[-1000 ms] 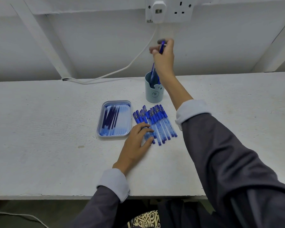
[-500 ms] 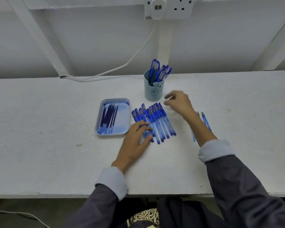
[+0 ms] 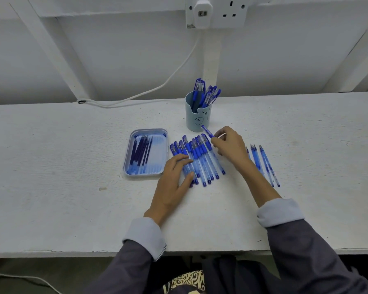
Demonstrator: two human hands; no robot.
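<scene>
The right hand point(image 3: 229, 147) has its grip pinched on a blue pen point(image 3: 207, 131) just before the cup point(image 3: 197, 118), above the far end of the pen row point(image 3: 206, 162), while the left hand point(image 3: 173, 185) rests open on that row beside the tray point(image 3: 145, 176), well back from the bench point(image 3: 72, 236) front edge.

grey sleeves point(image 3: 319, 257), pale blue cuffs point(image 3: 279, 212)

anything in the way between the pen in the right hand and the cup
Nothing visible. The right hand pinches the pen just in front of the cup. The pens standing in it leave part of its mouth free.
</scene>
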